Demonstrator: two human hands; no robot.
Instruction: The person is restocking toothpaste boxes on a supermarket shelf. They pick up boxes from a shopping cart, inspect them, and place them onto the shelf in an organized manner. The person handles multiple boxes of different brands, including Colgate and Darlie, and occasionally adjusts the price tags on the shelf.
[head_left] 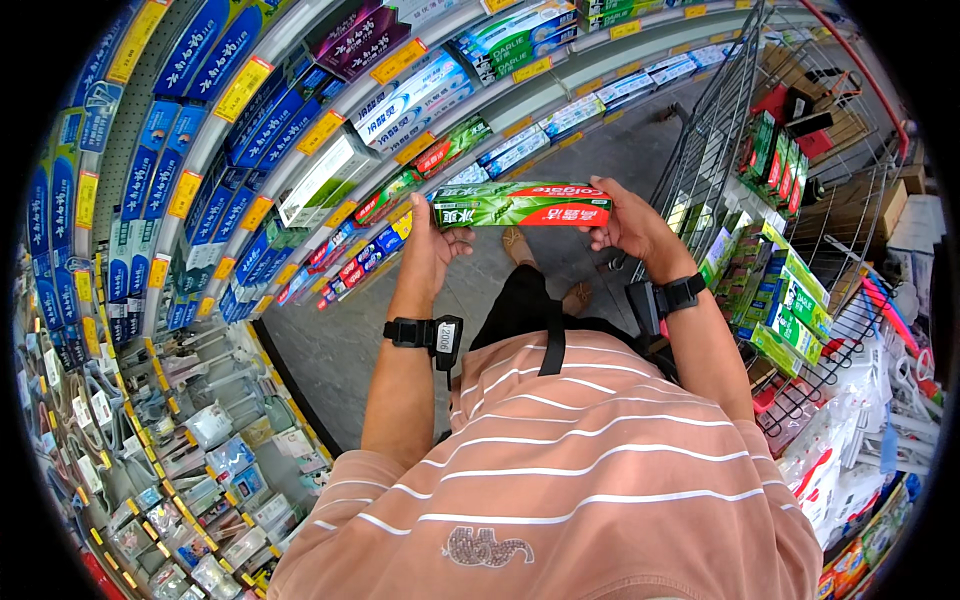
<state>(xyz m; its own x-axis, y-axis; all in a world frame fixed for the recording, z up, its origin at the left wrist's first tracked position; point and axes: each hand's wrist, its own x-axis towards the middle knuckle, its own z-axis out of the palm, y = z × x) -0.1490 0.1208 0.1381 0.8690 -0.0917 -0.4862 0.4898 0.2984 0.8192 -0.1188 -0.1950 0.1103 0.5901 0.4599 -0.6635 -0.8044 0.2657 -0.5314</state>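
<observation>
Level in front of my chest is a long red and green toothpaste box (522, 206), held between both hands. My left hand (428, 243) is closed on its left end, with the thumb up along the side and the fingers curled below. At the box's right end, my right hand (632, 228) grips with thumb and fingers. The box's broad printed side and its narrow upper side both show. Past its far side runs a shelf row of similar toothpaste boxes (447, 148). Dark straps with small devices sit on both wrists.
Curved shelves of blue, white and green boxes (420, 95) rise ahead and left, edged with yellow price tags. On the right a wire shopping cart (712, 130) holds stacked green boxes (790, 300). Hanging packets (230, 455) line the lower left. Grey floor (330, 375) lies below.
</observation>
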